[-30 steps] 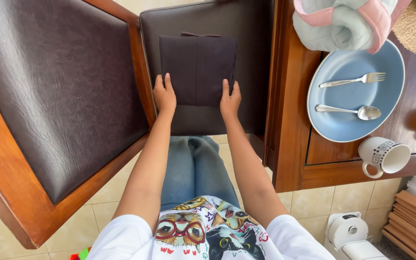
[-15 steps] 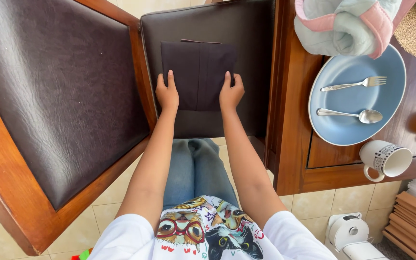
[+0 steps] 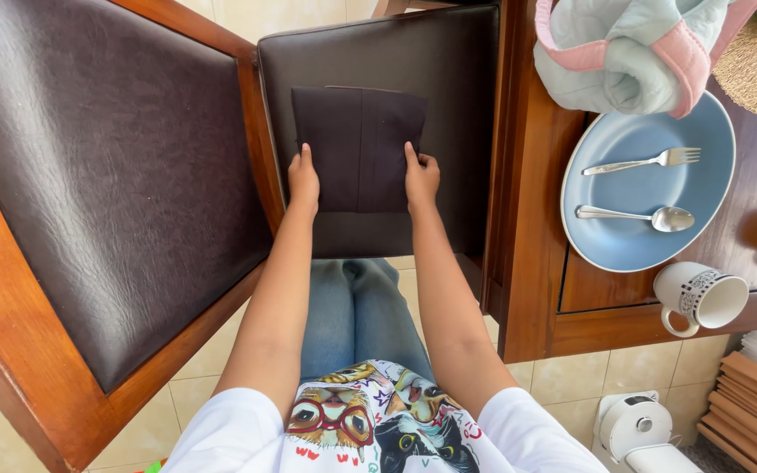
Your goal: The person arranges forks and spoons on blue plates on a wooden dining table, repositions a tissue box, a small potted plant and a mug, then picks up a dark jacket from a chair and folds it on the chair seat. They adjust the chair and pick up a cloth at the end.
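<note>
Dark folded cloth (image 3: pixel 358 149) lies flat on the seat of the dark-cushioned chair (image 3: pixel 449 79), near the seat's front half, edges roughly square to the seat. A vertical crease runs down its middle.

Left hand (image 3: pixel 303 180) rests at the cloth's lower left edge; right hand (image 3: pixel 420 175) at the lower right edge. Each grip appears closed lightly on the fabric border — fingers laid on top, thumbs not clearly seen, so whether they pinch underneath cannot be told. Both hands sit level with one another.

A second, larger chair (image 3: pixel 107 193) stands tilted to the left, touching nothing in hand. To the right, the wooden desk (image 3: pixel 536 263) carries a blue plate (image 3: pixel 633 245) with a fork (image 3: pixel 641 161) and spoon (image 3: pixel 628 215) on it, a quilted mitt (image 3: pixel 624 52) overlapping the plate's upper rim, and a white mug (image 3: pixel 703 298) near the desk's front edge.

Judgement on the step in hand: the cloth looks to be in the course of folding or smoothing. To do it well, both hands should move together and keep the side edges parallel — uneven pull would skew the crease. Corners should meet before pressing flat.
</note>
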